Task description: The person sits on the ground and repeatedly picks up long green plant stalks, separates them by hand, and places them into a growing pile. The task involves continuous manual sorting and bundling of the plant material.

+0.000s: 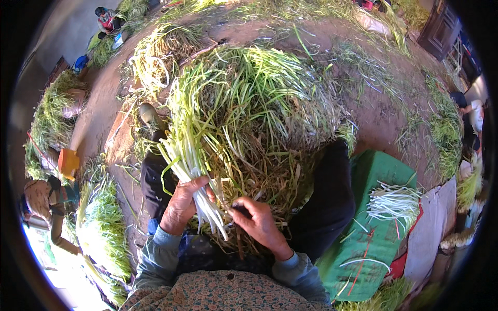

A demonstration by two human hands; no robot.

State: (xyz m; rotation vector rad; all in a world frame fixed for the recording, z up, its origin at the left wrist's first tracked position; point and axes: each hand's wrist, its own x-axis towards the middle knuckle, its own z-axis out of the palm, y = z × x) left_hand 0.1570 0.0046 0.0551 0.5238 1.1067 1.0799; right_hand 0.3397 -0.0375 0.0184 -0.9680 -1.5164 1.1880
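My left hand is closed around a bundle of long green stalks with white lower ends, like green garlic or chives. The white ends point down toward my lap, and the leaves fan out away from me. Beside those ends is my right hand, its thumb and fingertips bent close together near some thin, dry strands. Whether it pinches a strand cannot be made out. Between my legs lies a large heap of similar stalks, fresh green on top and tangled with brown, withered leaves nearer me.
On my right, a green wrapped block bears a small pile of white stalks. A person bends by a stalk pile at left, near an orange plastic container. Another person sits far left. Loose leaves litter the dirt floor.
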